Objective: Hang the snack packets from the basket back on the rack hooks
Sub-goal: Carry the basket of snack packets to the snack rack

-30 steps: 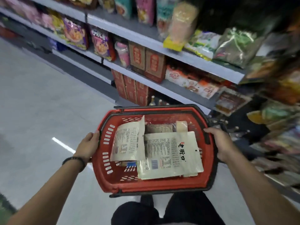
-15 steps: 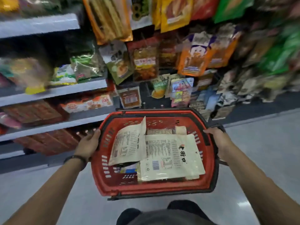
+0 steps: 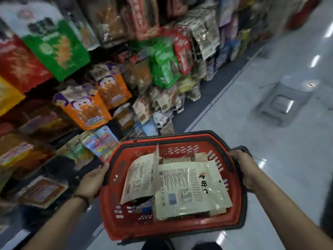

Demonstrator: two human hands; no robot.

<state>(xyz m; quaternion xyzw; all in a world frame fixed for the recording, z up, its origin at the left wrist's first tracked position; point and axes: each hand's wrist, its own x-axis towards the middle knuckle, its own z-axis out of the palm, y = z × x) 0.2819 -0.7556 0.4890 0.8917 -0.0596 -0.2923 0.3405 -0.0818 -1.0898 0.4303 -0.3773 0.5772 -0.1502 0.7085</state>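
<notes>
A red plastic basket [image 3: 126,224] with a black rim is held level in front of me. My left hand [image 3: 91,183] grips its left rim and my right hand [image 3: 246,168] grips its right rim. Inside lie cream snack packets: a large one [image 3: 191,188] flat with black characters and a barcode, and another [image 3: 140,177] leaning up at the left. More packets show behind them. The rack [image 3: 162,73] of hanging snack packets fills the left and centre, blurred; its hooks are hidden by the packets.
Orange packets with a cartoon figure [image 3: 84,109] hang just left of the basket, green ones [image 3: 164,64] farther along. A grey plastic stool [image 3: 282,103] stands on the shiny grey floor to the right. My legs show below the basket.
The view has swung right along the aisle, from plain shelves to the rack of hanging packets. Both hands keep their grip on the basket, and the packets inside have not shifted.
</notes>
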